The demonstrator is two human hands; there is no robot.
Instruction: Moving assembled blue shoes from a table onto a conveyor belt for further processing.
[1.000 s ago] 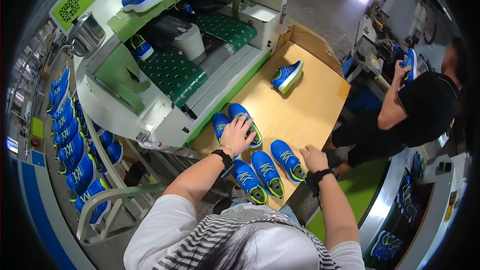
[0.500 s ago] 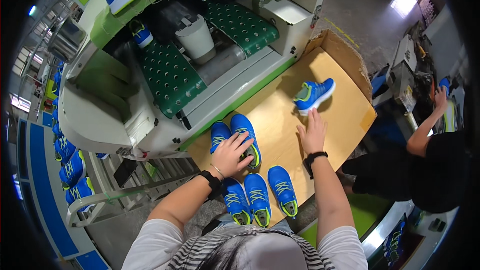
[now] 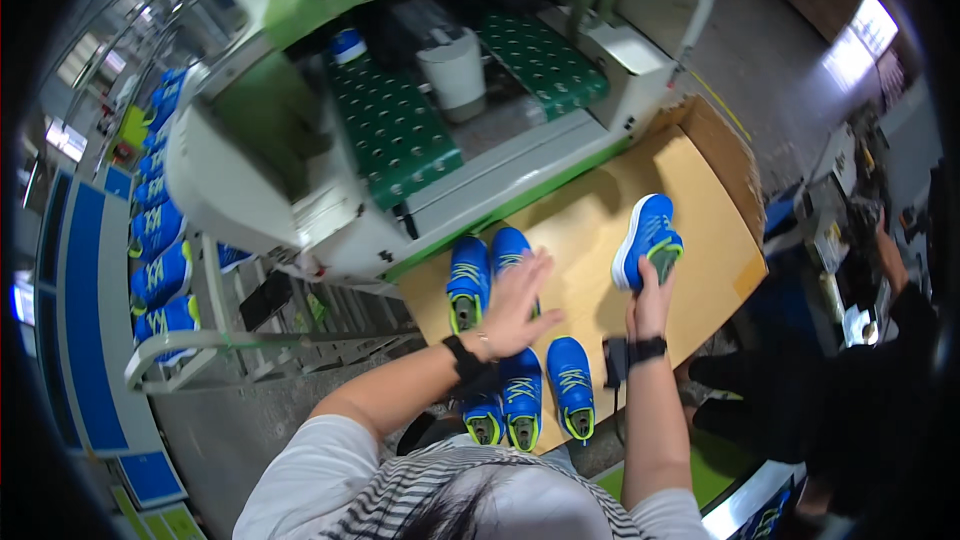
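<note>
My right hand (image 3: 652,302) grips a blue sneaker (image 3: 648,230) by its heel, tilted, its toe pointing away and its white sole edge toward the left. My left hand (image 3: 518,305) is open, fingers spread and slightly blurred, over a second blue sneaker (image 3: 508,243), hiding most of it; whether it touches cannot be made out. Left of that hand stands another blue sneaker (image 3: 467,268) with yellow-green laces. Nearer me, three more stand in a row: a left one (image 3: 484,424) partly hidden by my wrist, a middle one (image 3: 521,395) and a right one (image 3: 571,377).
The shoes stand on a tan board (image 3: 590,315) with a torn cardboard flap (image 3: 725,145) at its right. Beyond is a machine with green perforated belts (image 3: 390,110). A metal rail (image 3: 270,338) and racked blue shoes (image 3: 160,275) are left; another person (image 3: 850,360) works at right.
My right hand has closed on the heel of the sneaker it was reaching for, which now points away. My left hand has shifted right with its fingers spread. The whole view has shifted.
</note>
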